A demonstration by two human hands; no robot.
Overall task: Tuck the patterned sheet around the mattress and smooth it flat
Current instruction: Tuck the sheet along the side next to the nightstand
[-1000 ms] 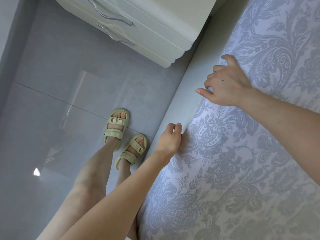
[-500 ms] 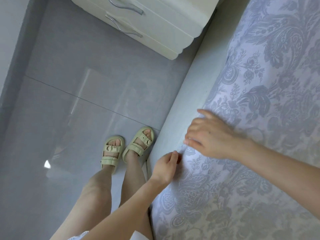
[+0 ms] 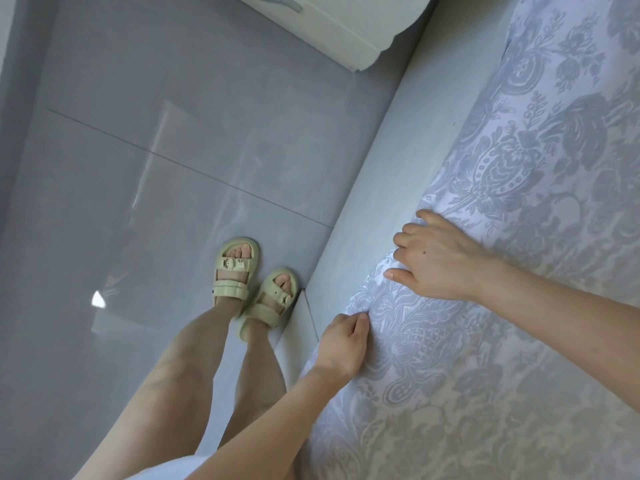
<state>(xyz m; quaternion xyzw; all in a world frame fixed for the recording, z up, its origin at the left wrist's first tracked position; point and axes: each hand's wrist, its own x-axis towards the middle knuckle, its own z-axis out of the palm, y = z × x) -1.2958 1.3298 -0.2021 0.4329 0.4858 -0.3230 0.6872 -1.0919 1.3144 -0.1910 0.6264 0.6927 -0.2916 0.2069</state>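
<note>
The patterned sheet (image 3: 502,306), white with grey floral damask, covers the mattress on the right. Its edge runs along the plain grey bed side (image 3: 388,188). My left hand (image 3: 343,344) sits at the sheet's edge with its fingers curled round the fabric there; the fingertips are hidden in the fold. My right hand (image 3: 440,258) lies flat on the sheet just above the left hand, fingers spread toward the edge, pressing the fabric down. Small wrinkles gather between the two hands.
A glossy grey tiled floor (image 3: 156,168) fills the left. My feet in pale green sandals (image 3: 254,285) stand close against the bed side. A white nightstand (image 3: 346,26) stands at the top, next to the bed.
My right hand has slid down along the sheet edge toward my left hand. My feet have stepped along the bed, away from the nightstand. My left hand stays on the edge.
</note>
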